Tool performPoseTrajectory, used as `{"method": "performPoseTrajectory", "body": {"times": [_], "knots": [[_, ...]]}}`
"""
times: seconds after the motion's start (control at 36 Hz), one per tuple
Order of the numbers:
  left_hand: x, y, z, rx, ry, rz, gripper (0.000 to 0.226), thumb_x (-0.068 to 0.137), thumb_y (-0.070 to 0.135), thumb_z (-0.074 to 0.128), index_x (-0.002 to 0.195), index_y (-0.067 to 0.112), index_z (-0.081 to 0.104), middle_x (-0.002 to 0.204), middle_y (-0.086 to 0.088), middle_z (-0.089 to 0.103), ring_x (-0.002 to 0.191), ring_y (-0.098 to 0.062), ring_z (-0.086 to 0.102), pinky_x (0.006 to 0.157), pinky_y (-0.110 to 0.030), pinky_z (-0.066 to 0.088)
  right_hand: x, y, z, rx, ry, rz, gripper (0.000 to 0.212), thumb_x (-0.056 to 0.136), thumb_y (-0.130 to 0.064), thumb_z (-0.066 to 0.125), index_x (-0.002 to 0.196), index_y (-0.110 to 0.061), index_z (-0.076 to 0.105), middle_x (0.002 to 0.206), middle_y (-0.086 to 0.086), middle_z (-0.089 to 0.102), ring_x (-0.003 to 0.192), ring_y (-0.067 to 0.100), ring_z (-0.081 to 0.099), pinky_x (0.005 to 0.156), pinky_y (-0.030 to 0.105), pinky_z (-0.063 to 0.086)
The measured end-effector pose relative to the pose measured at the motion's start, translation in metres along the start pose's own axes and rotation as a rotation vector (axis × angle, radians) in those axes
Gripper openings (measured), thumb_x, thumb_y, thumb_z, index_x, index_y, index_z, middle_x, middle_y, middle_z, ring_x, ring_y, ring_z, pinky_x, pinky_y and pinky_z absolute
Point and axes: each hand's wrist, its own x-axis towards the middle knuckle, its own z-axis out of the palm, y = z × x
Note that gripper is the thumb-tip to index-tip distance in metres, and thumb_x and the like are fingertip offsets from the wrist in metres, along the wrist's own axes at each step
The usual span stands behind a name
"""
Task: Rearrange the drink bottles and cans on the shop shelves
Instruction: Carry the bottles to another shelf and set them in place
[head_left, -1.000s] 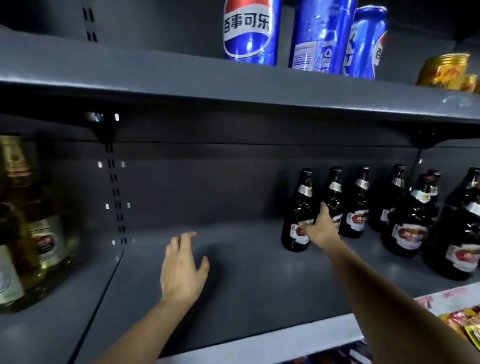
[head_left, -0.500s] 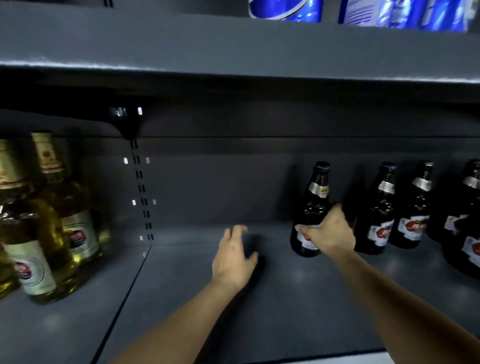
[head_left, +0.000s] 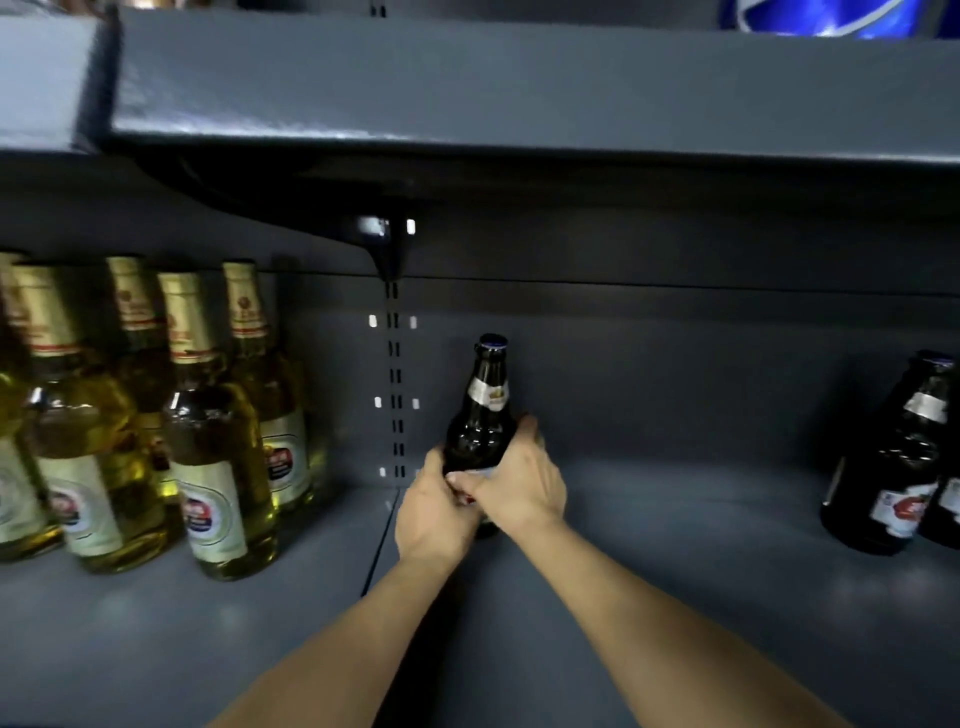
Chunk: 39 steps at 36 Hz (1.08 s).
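Both hands wrap the lower body of a dark bottle (head_left: 480, 415). The left hand (head_left: 434, 512) curls round its left side and the right hand (head_left: 514, 486) round its right side, the right fingers (head_left: 527, 428) reaching behind the glass and the thumbs meeting across the front over the label. Both hands are closed on the bottle, which shows above them from the shoulder to the cap; its base is hidden behind the hands, so whether it rests on the shelf (head_left: 675, 597) or is just lifted is hard to tell.

The shelf is a flat grey metal board, with a seam running just left of the bottle. Behind it is a grey back panel with a slotted upright (head_left: 395, 395). Above hangs another grey shelf (head_left: 467, 88), with a blue can (head_left: 831, 18) cut off at the top edge.

To the left stands a cluster of yellow bottles (head_left: 218, 457) with gold foil necks, well apart from the hands. At the far right stand more dark bottles (head_left: 898, 467).

The held bottle stands upright, long axis vertical, cap up, leaning very slightly.
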Motion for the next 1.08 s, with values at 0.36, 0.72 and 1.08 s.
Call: {"method": "performPoseTrajectory", "body": {"times": [0.36, 0.72, 1.08], "knots": [[0.029, -0.033, -0.035, -0.055, -0.015, -0.059, 0.022, 0.078, 0.015, 0.063, 0.098, 0.017, 0.054, 0.075, 0.006, 0.063, 0.074, -0.017, 0.061, 0.062, -0.027, 0.048, 0.007, -0.035, 0.042, -0.030, -0.008, -0.016, 0.086, 0.059, -0.053, 0.083, 0.119, -0.013, 0.035, 0.122, 0.004, 0.050, 0.111, 0.028, 0.058, 0.082, 0.037, 0.049], [0.013, -0.032, -0.021, 0.034, 0.274, 0.122, 0.071, 0.064, 0.026, 0.086, 0.121, 0.009, 0.048, 0.109, -0.012, 0.051, 0.106, -0.031, 0.046, 0.085, -0.042, 0.043, 0.006, 0.022, 0.002, -0.024, 0.205, -0.101, 0.059, 0.091, -0.058, 0.046, 0.134, -0.019, 0.039, 0.129, 0.000, 0.054, 0.118, 0.023, 0.052, 0.082, 0.036, 0.045], [-0.035, 0.068, 0.093, 0.080, -0.034, 0.483, 0.044, 0.081, 0.029, 0.070, 0.119, 0.020, 0.050, 0.114, 0.002, 0.051, 0.109, -0.020, 0.052, 0.085, -0.039, 0.049, 0.023, 0.224, -0.194, -0.278, 0.800, 0.310, 0.046, 0.084, -0.025, 0.066, 0.116, 0.004, 0.051, 0.110, 0.026, 0.055, 0.106, 0.044, 0.050, 0.081, 0.050, 0.041]]}}
